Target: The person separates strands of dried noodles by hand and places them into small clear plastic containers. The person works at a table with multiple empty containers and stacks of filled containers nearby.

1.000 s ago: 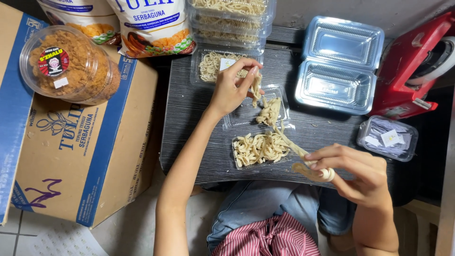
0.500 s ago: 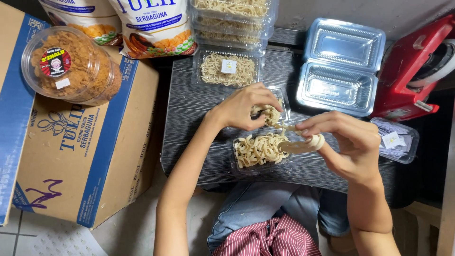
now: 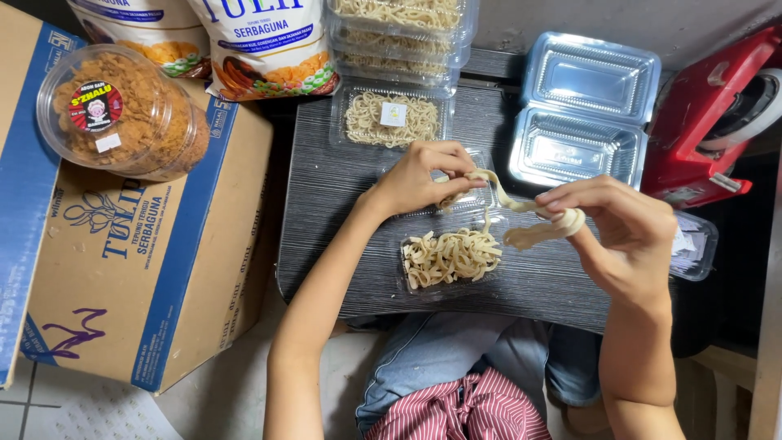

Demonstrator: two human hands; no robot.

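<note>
We hold one pale dough strip (image 3: 521, 213) stretched between both hands above the dark surface (image 3: 342, 236): the left hand (image 3: 423, 175) is closed in a pinch on its upper end, and the right hand (image 3: 615, 228) is closed on the other end, which is coiled round the fingertips (image 3: 562, 213). To do this well, we judge that tension should be light and even so the strip does not tear, with both hands kept over the open clear tray (image 3: 448, 257) so that any loose piece falls inside. That tray holds a heap of cut strips and lies at the near edge of the surface. Beyond the left hand, a shut clear tray (image 3: 391, 118) holds finer noodles under a small label; filled trays (image 3: 403, 28) are stacked behind it. Two empty hinged containers (image 3: 582, 122) lie open to the right. A round tub of brown crisps (image 3: 122, 110) rests on a cardboard box (image 3: 122, 285).
</note>
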